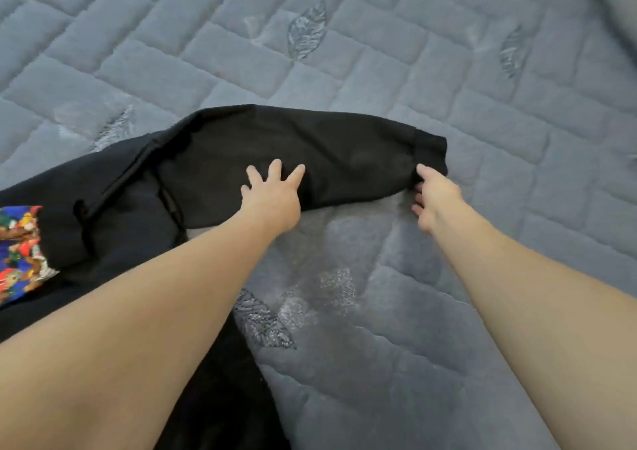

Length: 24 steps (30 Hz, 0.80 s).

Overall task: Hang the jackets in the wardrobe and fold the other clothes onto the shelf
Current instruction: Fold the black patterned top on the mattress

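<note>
Folding looks barely begun: the black sweatshirt (144,208) lies spread on the grey quilted bed (448,87), its sleeve reaching toward three o'clock, the left hand (272,194) pressing flat with straight fingers while the right hand (436,196) pinches the cuff (431,149).
</note>
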Each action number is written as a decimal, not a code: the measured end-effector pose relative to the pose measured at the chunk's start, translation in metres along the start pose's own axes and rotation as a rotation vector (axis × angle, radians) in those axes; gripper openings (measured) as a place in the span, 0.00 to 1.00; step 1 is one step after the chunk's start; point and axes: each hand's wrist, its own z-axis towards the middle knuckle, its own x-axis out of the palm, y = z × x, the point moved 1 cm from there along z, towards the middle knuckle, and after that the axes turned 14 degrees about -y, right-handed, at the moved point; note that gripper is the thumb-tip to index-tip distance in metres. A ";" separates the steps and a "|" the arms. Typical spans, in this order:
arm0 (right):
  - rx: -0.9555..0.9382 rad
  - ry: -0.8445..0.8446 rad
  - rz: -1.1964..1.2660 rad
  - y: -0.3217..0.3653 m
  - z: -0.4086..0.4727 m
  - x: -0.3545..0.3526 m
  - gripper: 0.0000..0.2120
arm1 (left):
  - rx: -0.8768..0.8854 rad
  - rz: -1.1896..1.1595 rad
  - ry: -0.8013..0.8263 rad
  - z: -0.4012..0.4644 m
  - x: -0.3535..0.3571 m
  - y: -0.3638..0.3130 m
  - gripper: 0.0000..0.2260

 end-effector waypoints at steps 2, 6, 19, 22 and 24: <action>0.010 0.052 -0.014 0.010 0.012 -0.002 0.20 | -0.079 0.026 0.047 0.005 0.005 -0.016 0.35; 0.015 0.070 -0.056 0.018 0.027 -0.003 0.18 | -0.072 0.118 0.031 0.005 0.019 -0.018 0.38; -0.340 0.264 0.155 0.036 -0.099 0.044 0.06 | -0.283 -0.806 -0.306 -0.026 -0.014 0.016 0.12; -0.417 0.366 0.126 0.024 -0.158 0.072 0.13 | -0.394 -0.986 -0.186 -0.055 -0.024 0.071 0.15; -0.496 0.412 0.081 0.011 -0.198 0.092 0.11 | -0.513 -1.090 -0.179 -0.078 -0.033 0.118 0.14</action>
